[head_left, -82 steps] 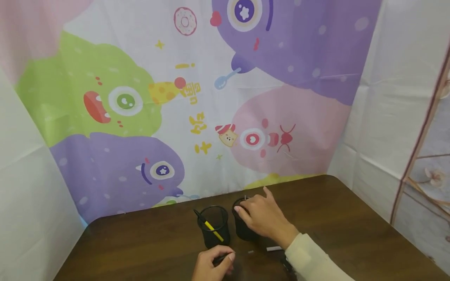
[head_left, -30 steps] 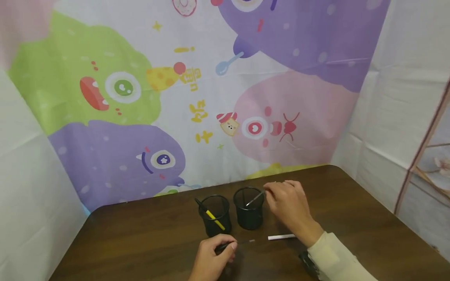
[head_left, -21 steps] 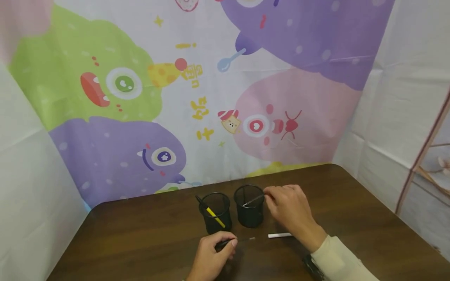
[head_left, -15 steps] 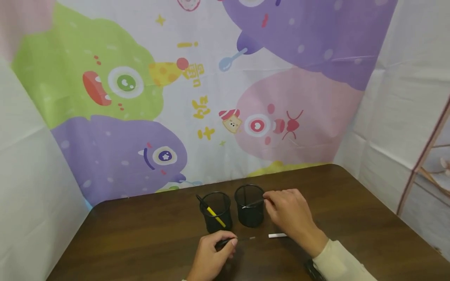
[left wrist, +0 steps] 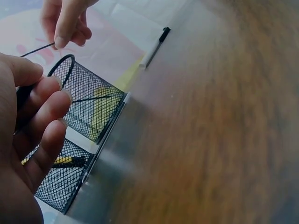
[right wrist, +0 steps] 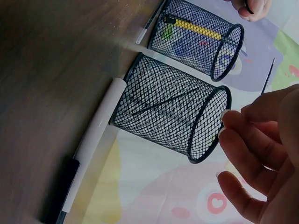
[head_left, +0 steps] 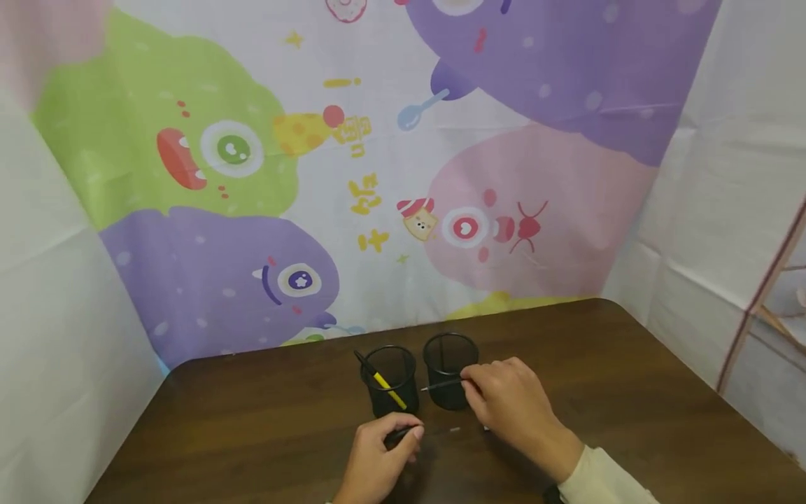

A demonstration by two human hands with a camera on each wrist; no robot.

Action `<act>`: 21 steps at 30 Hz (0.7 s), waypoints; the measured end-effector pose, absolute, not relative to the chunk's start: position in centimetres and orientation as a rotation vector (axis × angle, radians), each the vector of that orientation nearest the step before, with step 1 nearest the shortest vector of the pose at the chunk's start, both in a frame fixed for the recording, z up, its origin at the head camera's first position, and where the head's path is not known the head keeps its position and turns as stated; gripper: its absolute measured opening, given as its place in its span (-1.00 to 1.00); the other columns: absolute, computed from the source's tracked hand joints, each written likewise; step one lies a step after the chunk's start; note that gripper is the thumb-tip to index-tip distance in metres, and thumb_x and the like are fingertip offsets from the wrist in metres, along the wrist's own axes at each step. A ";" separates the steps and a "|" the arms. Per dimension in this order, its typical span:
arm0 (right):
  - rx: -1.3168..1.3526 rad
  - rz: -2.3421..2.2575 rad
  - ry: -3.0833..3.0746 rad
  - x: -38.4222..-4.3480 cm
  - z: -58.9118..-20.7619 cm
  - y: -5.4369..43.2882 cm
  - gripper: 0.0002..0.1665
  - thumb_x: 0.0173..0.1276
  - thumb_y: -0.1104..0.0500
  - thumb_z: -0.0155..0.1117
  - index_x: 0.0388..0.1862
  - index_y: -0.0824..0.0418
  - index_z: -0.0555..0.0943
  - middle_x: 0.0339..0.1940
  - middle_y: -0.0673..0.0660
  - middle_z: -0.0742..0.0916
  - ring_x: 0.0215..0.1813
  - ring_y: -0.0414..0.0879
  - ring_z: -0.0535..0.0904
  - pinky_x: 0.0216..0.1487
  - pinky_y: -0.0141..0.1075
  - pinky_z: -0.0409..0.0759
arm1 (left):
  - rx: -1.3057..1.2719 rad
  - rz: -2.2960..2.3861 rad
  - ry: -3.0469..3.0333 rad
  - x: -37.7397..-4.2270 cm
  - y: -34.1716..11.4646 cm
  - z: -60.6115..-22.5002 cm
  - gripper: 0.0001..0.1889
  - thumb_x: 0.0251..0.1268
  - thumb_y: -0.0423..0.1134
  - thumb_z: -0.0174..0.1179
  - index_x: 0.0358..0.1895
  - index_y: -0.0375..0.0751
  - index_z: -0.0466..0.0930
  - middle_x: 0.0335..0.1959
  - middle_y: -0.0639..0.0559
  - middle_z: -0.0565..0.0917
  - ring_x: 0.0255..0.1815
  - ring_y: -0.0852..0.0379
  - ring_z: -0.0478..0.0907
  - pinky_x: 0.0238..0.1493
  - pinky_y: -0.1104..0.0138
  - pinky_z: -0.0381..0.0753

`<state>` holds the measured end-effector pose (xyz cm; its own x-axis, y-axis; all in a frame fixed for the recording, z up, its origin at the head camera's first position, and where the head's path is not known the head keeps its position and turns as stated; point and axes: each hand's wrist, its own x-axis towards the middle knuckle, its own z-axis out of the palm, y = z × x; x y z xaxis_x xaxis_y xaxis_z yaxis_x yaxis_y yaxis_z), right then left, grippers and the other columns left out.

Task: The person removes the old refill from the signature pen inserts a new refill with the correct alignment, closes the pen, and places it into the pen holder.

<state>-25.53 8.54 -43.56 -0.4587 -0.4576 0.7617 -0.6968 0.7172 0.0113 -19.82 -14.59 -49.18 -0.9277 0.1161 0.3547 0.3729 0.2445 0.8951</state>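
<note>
My right hand (head_left: 516, 406) pinches a thin dark pen refill (head_left: 443, 384) between thumb and fingertips. In the head view the refill lies level across the front of the right black mesh cup (head_left: 450, 334), its pale tip pointing left. My left hand (head_left: 378, 451) holds a slim black pen part (head_left: 397, 435) in curled fingers, mostly hidden by them; its kind I cannot tell. The left mesh cup (head_left: 417, 381), just beyond that hand, holds a yellow and black pen (head_left: 389, 389). The right wrist view shows the refill's tip (right wrist: 273, 63) above the cups' mouths.
A white marker (right wrist: 96, 140) with a black cap lies beside the right cup, mostly hidden by my right hand in the head view. A thin rod with a clear end (head_left: 455, 429) lies on the brown table (head_left: 252, 420). A cartoon-printed cloth (head_left: 378, 294) stands behind.
My right hand has drawn the refill up out of the right cup, then brought it lower and nearer, turning it level. My left hand keeps its black piece in nearly the same place.
</note>
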 end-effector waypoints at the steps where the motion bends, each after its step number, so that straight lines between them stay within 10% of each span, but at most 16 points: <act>1: 0.875 0.386 -2.135 -25.5 -43.6 8.6 -0.85 0.04 0.24 0.56 -0.40 0.14 0.74 -0.53 -0.06 0.74 -0.55 -0.22 0.58 -0.37 -0.21 0.59 | -0.467 -1.750 -2.296 -19.9 -14.6 -49.2 -0.84 0.38 -0.21 0.31 -0.17 -0.24 0.72 -0.49 0.07 0.68 -0.57 0.20 0.64 -0.45 0.29 0.71; 21: 1.021 0.393 -2.227 -24.9 -44.1 8.2 -0.89 0.12 0.19 0.53 -0.41 0.08 0.72 -0.58 -0.15 0.67 -0.56 -0.34 0.47 -0.47 -0.35 0.45 | -0.465 -1.704 -2.289 -19.9 -14.6 -49.3 -0.85 0.37 -0.20 0.32 -0.19 -0.23 0.72 -0.49 0.09 0.68 -0.55 0.18 0.65 -0.47 0.26 0.72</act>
<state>-24.94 8.18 -44.12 -0.4864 -0.5641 0.6672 -0.7584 0.6518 -0.0018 -19.90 -14.59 -49.26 -0.9180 0.1045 0.3826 0.3965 0.2650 0.8789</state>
